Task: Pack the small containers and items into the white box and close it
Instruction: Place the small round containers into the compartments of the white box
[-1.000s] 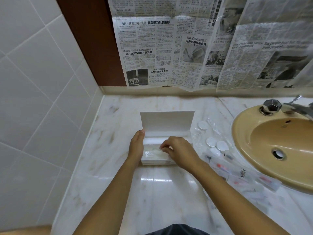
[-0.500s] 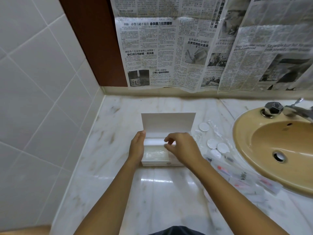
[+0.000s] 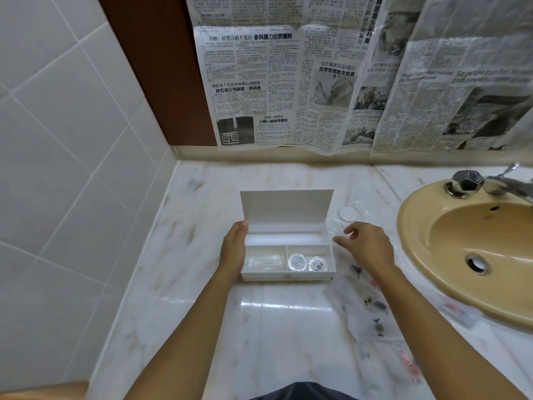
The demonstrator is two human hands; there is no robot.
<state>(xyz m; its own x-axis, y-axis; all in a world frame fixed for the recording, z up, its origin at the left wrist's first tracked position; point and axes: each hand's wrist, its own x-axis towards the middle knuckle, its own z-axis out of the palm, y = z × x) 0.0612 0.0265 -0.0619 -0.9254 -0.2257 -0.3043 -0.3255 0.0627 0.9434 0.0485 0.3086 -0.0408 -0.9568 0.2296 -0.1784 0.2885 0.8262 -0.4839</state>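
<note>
Two hands: both reach in over the counter [image 3: 288, 327] from its near edge, one on each side of the white box [image 3: 288, 276].
White box: it sits mid-counter, well in from the left edge, with its lid [image 3: 285, 206] hinged up at the back and standing nearly upright.
Left compartment: holds a clear plastic packet [image 3: 264, 260] lying flat.
Right compartment: two round containers with patterned tops lie side by side and close together, one [image 3: 297, 261] against the divider and the other [image 3: 318, 264] toward the right wall.
Left hand [image 3: 234, 249]: it lies flat along the box's left outer wall. Its fingers [image 3: 240, 229] are straight and together, pointing toward the back of the counter, and the tips reach the lid's lower left corner — they touch the box without curling round it.
Right hand [image 3: 366, 245]: it hovers just beside the box's right wall, clear of it. Its fingers [image 3: 350, 228] are loosely curled and spread, with thumb and forefinger apart — nothing seen held between them.
Loose container: a white round container [image 3: 347, 214] sits on the counter beyond the right fingertips, near the lid's right edge, with clear plastic pieces around it.
Sachets: several clear sachets [image 3: 372, 307] with dark and pink specks lie under and beside the right forearm, between the box and the sink [image 3: 418, 226].
Surroundings: newspaper [image 3: 288, 90] covers the wall behind the counter, and a tap [image 3: 467, 181] stands at the sink's back rim.
</note>
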